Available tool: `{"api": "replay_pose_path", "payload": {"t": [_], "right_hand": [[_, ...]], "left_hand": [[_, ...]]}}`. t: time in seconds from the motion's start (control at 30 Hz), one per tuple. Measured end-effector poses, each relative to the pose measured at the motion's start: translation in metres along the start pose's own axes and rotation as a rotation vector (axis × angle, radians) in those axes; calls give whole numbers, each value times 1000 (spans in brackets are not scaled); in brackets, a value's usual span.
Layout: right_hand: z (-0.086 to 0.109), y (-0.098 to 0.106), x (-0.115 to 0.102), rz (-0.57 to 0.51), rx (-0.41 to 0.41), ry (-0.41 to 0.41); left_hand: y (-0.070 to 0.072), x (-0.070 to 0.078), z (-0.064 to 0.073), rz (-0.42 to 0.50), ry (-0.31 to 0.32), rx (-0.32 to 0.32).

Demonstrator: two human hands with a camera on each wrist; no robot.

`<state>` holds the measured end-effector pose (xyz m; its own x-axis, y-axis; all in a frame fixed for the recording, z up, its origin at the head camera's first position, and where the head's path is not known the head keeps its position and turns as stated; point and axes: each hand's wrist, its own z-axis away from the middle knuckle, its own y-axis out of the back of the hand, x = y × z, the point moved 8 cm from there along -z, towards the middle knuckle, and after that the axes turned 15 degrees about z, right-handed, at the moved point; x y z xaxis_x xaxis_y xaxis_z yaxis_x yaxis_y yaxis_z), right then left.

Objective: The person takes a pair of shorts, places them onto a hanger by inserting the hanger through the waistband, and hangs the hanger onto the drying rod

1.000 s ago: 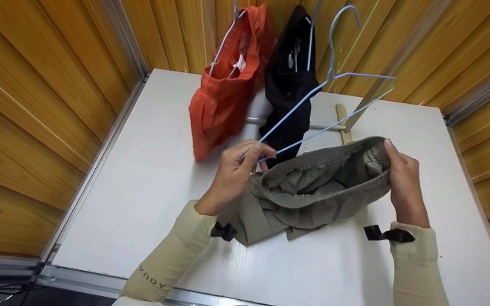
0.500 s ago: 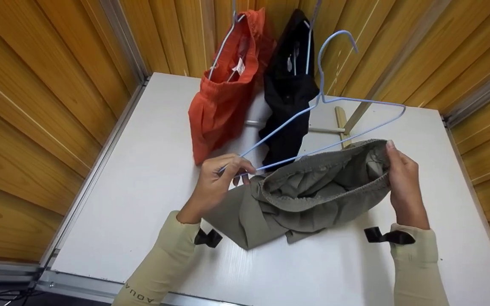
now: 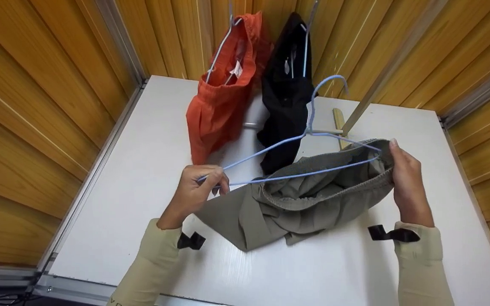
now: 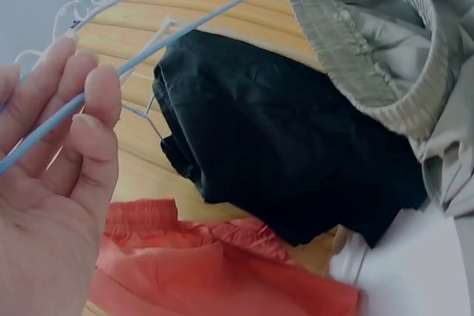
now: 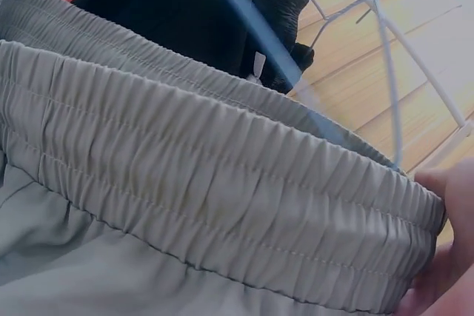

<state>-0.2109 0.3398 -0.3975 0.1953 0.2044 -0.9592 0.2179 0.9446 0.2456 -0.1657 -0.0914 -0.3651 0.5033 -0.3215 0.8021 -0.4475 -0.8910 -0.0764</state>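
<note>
My left hand [image 3: 196, 187] grips one end of a blue wire hanger [image 3: 266, 149], whose hook points up and away. The hanger's far end reaches inside the open elastic waistband of the grey-green shorts [image 3: 270, 216], near their right side. At that right edge my right hand [image 3: 411, 182] holds the waistband, thumb on top; its other fingers are mostly hidden. In the left wrist view the left fingers curl about the hanger wire [image 4: 174, 37]. The right wrist view shows the gathered waistband [image 5: 222, 160] close up, with the hanger dipping in behind its front edge.
Orange shorts [image 3: 223, 102] and a black garment [image 3: 285, 102] hang on hangers at the back. Beneath them is a rack with a wooden foot [image 3: 338, 121]. The white tabletop [image 3: 134, 170] is bounded by wood-panelled walls [image 3: 28, 106].
My left hand has moved left and toward me, lowering the hanger. Its far end has gone from above the shorts into the waistband opening. The right hand has barely moved.
</note>
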Motion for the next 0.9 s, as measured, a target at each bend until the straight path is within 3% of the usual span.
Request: {"api": "replay_pose_path", "payload": {"t": [0.27, 0.53, 0.7, 0.9], "right_hand": [[4, -3, -12, 2, 8, 53], [12, -7, -21, 147, -5, 110], [19, -12, -29, 183, -74, 210], [28, -21, -36, 390, -175, 342]], "left_hand": [[-12, -15, 3, -25, 49, -49], [-23, -25, 4, -58, 50, -27], [-26, -27, 1, -89, 43, -13], [-30, -30, -4, -114, 42, -8]]}}
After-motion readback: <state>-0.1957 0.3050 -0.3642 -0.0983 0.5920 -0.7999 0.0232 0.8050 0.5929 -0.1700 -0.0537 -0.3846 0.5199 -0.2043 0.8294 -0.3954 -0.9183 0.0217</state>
